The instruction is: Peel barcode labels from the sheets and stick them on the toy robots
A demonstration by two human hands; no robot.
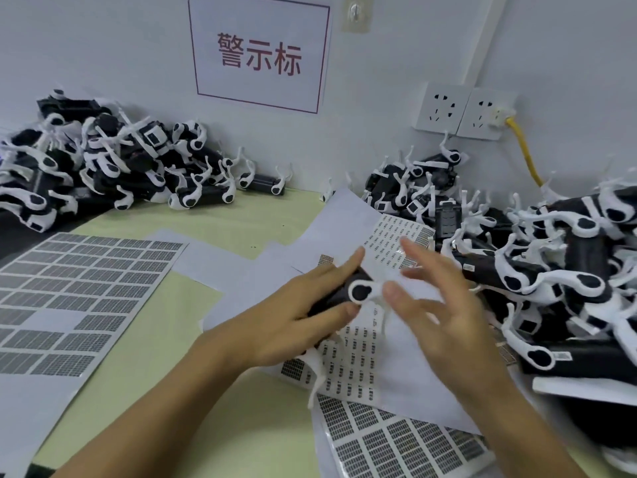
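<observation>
Two bare forearms reach in from the bottom edge over the pale green tabletop (241,219), and just beyond them, in the middle of the view, lies the landmark: the black toy robot with white plastic legs (348,293) held above a spread of white backing sheets. The left hand (296,315) grips this robot from its left side, index finger stretched along the top and thumb curled under the near edge. The right hand (444,305) hovers just right of the robot with its fingers (413,251) spread and relaxed, blurred; whether a label clings to a fingertip cannot be told. Beneath and nearer than the robot lies a white sheet of small black barcode labels (396,443), partly covered by a blank white sheet (413,367). Another sheet with rows of tiny printed labels (389,236) lies just behind the robot. Well to the robot's left sits a large white sheet of grey rectangular barcode labels (76,291), some rows partly emptied. A heap of black-and-white toy robots (113,167) is piled far left against the wall, and a second heap (558,270) crowds close on the robot's right. On the wall behind hang a white sign with red characters (260,56) and two white wall sockets (462,110), one with a yellow cable (524,150) plugged in.
</observation>
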